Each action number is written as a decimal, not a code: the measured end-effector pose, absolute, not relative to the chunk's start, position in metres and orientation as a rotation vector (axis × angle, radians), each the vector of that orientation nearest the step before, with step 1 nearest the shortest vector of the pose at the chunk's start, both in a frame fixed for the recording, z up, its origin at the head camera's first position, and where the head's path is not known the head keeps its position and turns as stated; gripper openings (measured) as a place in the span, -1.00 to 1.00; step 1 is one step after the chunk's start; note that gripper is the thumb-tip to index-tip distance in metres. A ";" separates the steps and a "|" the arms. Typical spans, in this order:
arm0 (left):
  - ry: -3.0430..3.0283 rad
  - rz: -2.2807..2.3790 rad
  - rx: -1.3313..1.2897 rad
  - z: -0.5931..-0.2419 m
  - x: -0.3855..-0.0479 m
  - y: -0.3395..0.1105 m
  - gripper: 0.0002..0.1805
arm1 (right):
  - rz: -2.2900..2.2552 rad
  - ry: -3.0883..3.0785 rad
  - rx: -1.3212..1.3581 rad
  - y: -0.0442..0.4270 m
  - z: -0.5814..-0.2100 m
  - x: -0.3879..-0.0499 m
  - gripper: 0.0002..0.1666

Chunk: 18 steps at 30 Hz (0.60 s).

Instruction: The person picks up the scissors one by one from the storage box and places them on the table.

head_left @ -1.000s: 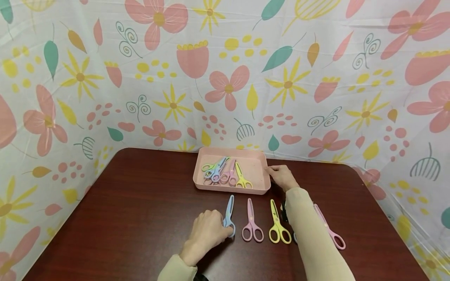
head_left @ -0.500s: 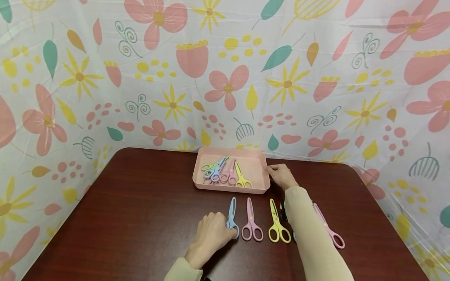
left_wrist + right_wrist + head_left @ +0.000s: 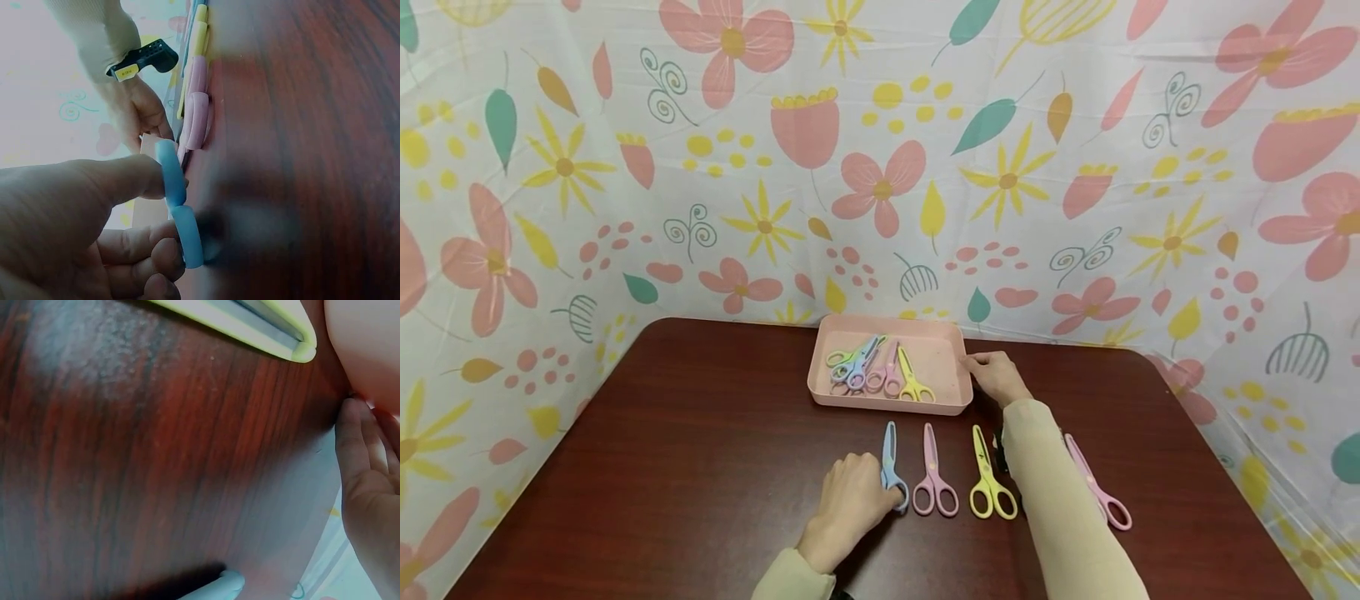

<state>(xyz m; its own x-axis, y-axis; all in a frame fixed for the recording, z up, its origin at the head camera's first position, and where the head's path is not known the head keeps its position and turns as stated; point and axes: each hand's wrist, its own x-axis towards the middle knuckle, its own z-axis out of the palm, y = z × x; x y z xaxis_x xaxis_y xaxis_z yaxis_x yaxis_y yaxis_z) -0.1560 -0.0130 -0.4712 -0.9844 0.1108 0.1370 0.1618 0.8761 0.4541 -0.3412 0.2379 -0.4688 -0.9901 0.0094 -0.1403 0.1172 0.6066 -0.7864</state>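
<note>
My left hand (image 3: 846, 508) pinches the handle of a pair of light blue scissors (image 3: 890, 450) between thumb and fingers; their blade points toward the tray. In the left wrist view the blue handle loops (image 3: 170, 175) stand edge-on, close over the table. To their right lie pink scissors (image 3: 929, 462) and yellow scissors (image 3: 982, 471), apart from each other. At the pink tray's (image 3: 942, 362) right side, my right hand (image 3: 997, 377) grips the rim; its thumb's exact place is hard to see. Several scissors (image 3: 880, 367) in different colours lie in the tray's left half.
More pink scissors (image 3: 1090, 479) lie at the right, partly behind the right sleeve (image 3: 1060, 492). A light blue tip (image 3: 222, 586) shows low in the right wrist view. The dark wooden table (image 3: 700, 450) ends at a flower-printed cloth (image 3: 880, 167).
My left hand has shifted right with the blue scissors, bringing their handle nearer the pink pair and turning the blade more upright. The right hand stays at the tray.
</note>
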 end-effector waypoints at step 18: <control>-2.903 -0.676 -0.275 -0.473 -0.156 -0.010 -0.54 | -1.395 2.656 0.118 0.238 -0.470 -0.341 -0.45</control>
